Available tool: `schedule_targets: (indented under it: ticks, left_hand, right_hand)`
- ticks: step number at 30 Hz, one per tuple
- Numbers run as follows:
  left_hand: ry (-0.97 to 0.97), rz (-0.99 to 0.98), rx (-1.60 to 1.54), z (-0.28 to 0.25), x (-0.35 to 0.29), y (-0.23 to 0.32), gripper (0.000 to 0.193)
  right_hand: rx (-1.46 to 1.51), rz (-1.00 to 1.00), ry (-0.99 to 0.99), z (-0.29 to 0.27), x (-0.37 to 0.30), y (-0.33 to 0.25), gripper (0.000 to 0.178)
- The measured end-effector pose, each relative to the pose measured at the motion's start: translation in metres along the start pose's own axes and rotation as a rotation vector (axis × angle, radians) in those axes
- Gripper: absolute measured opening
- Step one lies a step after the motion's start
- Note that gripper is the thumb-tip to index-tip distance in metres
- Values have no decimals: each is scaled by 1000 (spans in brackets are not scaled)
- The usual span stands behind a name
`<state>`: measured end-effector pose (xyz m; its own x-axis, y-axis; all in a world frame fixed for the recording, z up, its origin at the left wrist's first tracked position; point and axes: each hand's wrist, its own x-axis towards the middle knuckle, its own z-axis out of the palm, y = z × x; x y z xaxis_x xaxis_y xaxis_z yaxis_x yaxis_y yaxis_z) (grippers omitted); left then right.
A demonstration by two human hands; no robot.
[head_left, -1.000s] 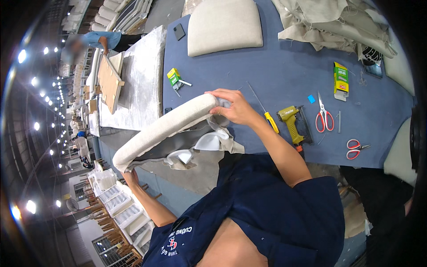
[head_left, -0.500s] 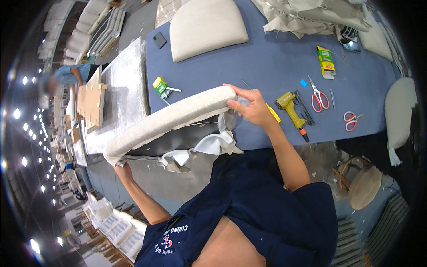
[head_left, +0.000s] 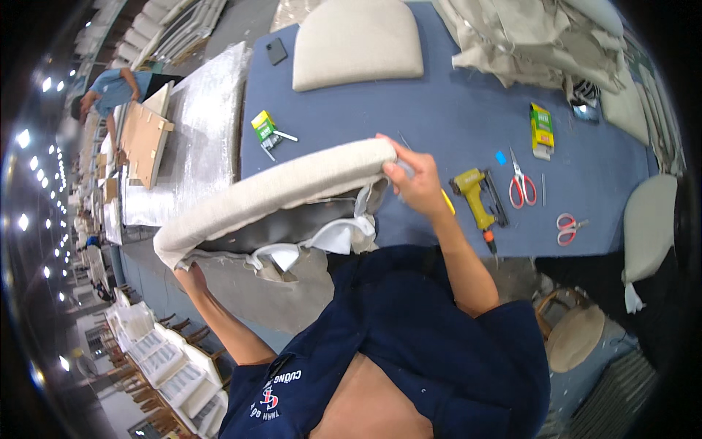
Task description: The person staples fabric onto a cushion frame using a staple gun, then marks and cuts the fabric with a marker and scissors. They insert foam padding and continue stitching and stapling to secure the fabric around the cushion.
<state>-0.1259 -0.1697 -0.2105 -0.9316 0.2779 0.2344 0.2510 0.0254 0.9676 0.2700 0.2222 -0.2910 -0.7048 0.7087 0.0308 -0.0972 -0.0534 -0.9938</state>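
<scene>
A beige upholstered chair cushion (head_left: 281,190) is held up on edge between my hands, its dark underside and loose fabric edge turned toward me. White padding (head_left: 333,235) shows in folds along that edge. My right hand (head_left: 415,179) grips the far right corner, thumb on the near side. At the lower left corner, my left hand (head_left: 191,279) holds from beneath; the cushion hides most of its fingers. Right of the cushion on the blue table lie a yellow-green staple gun (head_left: 475,197), long red-handled scissors (head_left: 521,186) and small red-handled snips (head_left: 567,228).
On the blue table (head_left: 351,110) are another beige cushion (head_left: 358,44), a phone (head_left: 276,51), two green-yellow boxes (head_left: 263,124) and a fabric heap (head_left: 534,44). A plastic-wrapped stack (head_left: 201,139) stands left, with a person (head_left: 117,88) handling a wooden panel (head_left: 146,143). A round stool (head_left: 576,338) stands lower right.
The cushion and my left hand have shifted slightly to the left in view. Both hands keep their hold. The person at the left has leaned toward the wooden panel.
</scene>
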Motion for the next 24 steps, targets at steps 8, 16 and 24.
schedule_targets:
  ticks: [8, 16, 24]
  left_hand:
    - [51, -12, 195, 2, -94, 12, 48]
    - [104, -238, -87, 22, -144, -30, 54]
    - [129, -277, -55, 40, -117, -34, 49]
  right_hand:
    - [-59, -406, -80, -12, 36, -85, 48]
    - [-112, -367, -294, -6, 86, -87, 46]
    - [-36, -376, -191, 26, 141, -58, 44]
